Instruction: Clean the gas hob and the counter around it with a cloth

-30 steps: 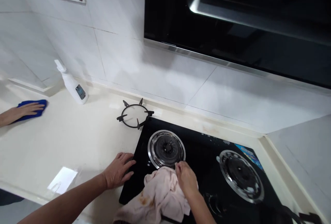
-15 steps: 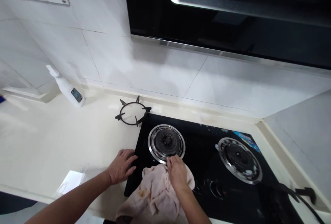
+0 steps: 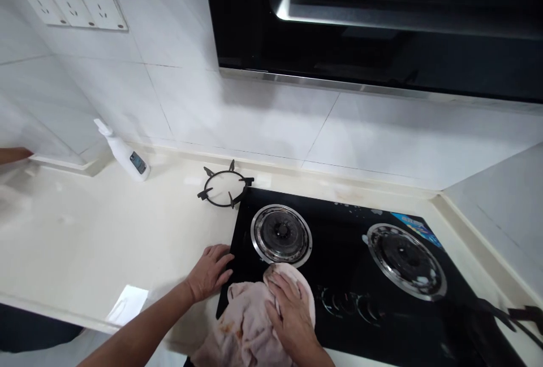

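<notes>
My right hand [image 3: 292, 311] presses a pale pink cloth [image 3: 250, 322] with brown stains against the front left of the black gas stove [image 3: 335, 254]. The cloth bunches under the palm and hangs toward the front edge. Just beyond my fingertips is the left burner [image 3: 281, 233], a dark round plate in a silver ring, without a grate. My left hand [image 3: 211, 272] rests open at the stove's left edge, fingers spread, holding nothing. The right burner [image 3: 406, 262] has whitish foam spots on its ring.
A black pan support [image 3: 224, 189] lies on the cream counter [image 3: 169, 214] behind the stove's left corner. Farther left stands a white spray bottle [image 3: 127, 156]. The black range hood [image 3: 360, 56] overhangs the stove. Another person's arm [image 3: 14, 155] enters at the far left.
My right hand has drawn back from the left burner's ring and flattened onto the cloth. My left hand stays by the stove edge. Another person's arm has appeared at the left.
</notes>
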### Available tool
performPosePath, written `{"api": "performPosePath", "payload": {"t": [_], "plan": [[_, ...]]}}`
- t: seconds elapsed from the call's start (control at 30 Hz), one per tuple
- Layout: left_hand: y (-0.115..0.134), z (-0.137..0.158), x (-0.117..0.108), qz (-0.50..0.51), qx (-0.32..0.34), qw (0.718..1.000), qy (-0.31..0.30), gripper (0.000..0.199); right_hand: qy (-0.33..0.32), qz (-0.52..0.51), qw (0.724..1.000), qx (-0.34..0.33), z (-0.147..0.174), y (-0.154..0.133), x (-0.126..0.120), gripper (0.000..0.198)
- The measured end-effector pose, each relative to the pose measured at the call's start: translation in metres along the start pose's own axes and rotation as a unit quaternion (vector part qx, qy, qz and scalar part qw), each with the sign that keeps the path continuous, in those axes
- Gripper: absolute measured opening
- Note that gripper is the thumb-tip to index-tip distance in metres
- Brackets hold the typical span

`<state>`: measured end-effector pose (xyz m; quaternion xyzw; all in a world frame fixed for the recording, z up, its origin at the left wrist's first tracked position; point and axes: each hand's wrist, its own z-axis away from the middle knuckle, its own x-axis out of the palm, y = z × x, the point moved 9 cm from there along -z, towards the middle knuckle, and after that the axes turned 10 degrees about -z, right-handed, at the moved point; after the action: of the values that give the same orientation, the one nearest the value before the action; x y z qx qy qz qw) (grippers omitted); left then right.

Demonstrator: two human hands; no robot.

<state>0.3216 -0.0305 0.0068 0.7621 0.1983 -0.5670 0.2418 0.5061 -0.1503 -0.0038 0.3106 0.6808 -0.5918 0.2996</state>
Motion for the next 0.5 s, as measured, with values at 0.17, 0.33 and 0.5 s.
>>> {"api": "performPosePath", "payload": {"t": [0.17,0.33,0.5], "plan": [[0.0,0.0,-0.003,0.004,-0.008,1.0,0.018,0.033,0.102,-0.009,0.994,0.042,0.015,0.023,-0.02,0.041],[-0.002,0.001,0.0,0.017,-0.014,1.0,0.013,0.034,0.155,-0.006,0.985,0.072,0.005,0.028,-0.025,0.044],[-0.017,0.005,0.0,0.174,-0.108,0.978,0.034,0.033,0.137,0.034,0.988,0.062,-0.018,0.015,-0.005,0.038]]}}
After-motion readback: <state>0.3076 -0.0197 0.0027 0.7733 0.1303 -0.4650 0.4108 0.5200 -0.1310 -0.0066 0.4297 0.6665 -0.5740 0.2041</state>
